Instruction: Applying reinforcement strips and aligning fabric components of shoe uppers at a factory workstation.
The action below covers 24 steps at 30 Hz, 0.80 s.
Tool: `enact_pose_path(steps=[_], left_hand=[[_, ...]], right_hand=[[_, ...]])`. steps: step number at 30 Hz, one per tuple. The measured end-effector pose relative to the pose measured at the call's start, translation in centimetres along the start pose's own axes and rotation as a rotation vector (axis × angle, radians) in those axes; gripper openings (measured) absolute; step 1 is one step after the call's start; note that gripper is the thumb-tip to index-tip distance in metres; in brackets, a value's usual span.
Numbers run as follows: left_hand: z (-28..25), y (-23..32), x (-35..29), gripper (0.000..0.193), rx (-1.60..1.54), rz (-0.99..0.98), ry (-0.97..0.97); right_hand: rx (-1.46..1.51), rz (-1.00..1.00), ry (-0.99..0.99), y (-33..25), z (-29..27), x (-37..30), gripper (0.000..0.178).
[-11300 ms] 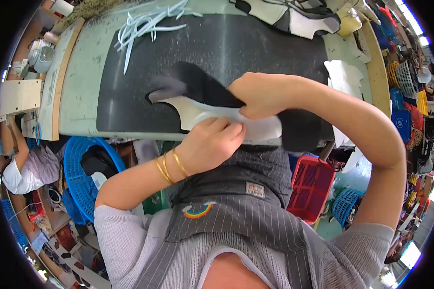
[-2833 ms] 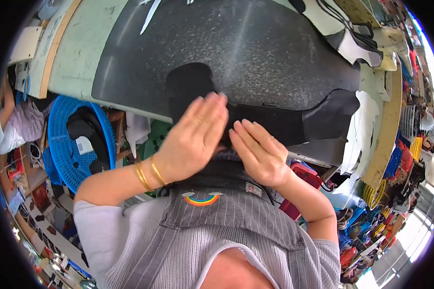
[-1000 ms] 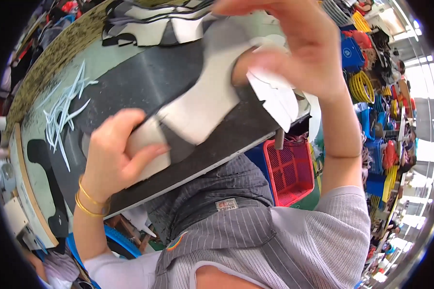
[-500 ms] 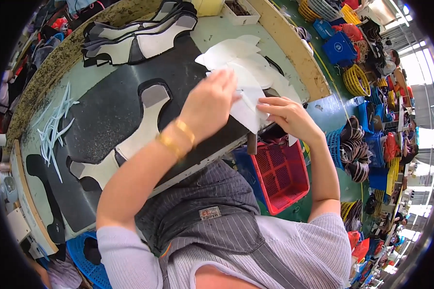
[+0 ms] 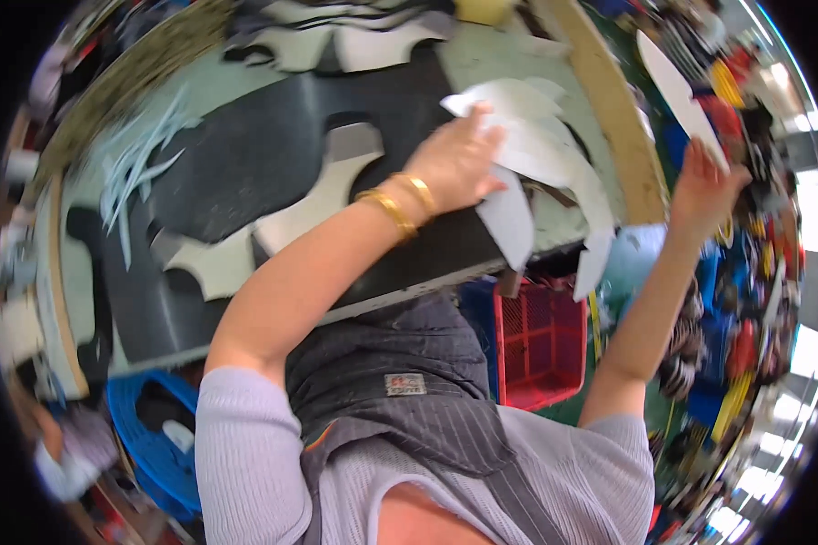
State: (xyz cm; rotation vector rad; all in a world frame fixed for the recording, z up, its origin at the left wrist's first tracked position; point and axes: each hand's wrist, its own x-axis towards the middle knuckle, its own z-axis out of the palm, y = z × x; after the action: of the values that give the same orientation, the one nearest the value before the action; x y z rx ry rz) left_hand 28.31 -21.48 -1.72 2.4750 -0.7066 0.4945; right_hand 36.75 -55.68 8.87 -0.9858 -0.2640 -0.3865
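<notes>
My right hand (image 5: 703, 193) is raised out to the right, past the table edge, its fingers closed on the lower end of a long white cut piece (image 5: 680, 98) with a pointed tip. Fingers apart, my left hand (image 5: 459, 159) is at the left edge of a loose pile of white cut pieces (image 5: 541, 136), with nothing seen in its grasp. One narrow white piece (image 5: 509, 218) sticks out of the pile toward the table's near edge. Left of that hand, a curved shoe-upper-like piece (image 5: 314, 195), cream with grey ends and black edging, lies flat on a black mat (image 5: 245, 145).
Stacked black-edged cream pieces (image 5: 373, 50) are at the table's far side. Pale blue strips (image 5: 141, 168) lie at the left. A wooden rim (image 5: 613, 109) borders the table's right. Below the near edge stands a red basket (image 5: 541, 400); a blue basket (image 5: 141, 427) is lower left.
My right hand has moved up and right, away from the pile, carrying a white piece. My left hand has shifted right, its fingers spreading. The whole view has turned somewhat.
</notes>
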Motion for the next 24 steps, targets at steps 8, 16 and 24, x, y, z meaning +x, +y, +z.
enact_pose_path(steps=[8, 16, 24], left_hand=[[-10.9, 5.9, -16.4, 0.060, 0.256, -0.155, 0.163], [-14.7, 2.3, -25.9, 0.067, -0.682, -0.700, 0.515], [-15.4, 2.0, -26.3, 0.027, -0.785, -0.946, 0.677]], right_hand=[[-0.184, 0.344, -0.309, 5.7, 10.4, -13.5, 0.033], [-0.208, 0.762, -0.840, 13.1, 24.6, -22.6, 0.036], [-0.404, 0.719, -1.074, 15.6, 24.6, -24.0, 0.038]])
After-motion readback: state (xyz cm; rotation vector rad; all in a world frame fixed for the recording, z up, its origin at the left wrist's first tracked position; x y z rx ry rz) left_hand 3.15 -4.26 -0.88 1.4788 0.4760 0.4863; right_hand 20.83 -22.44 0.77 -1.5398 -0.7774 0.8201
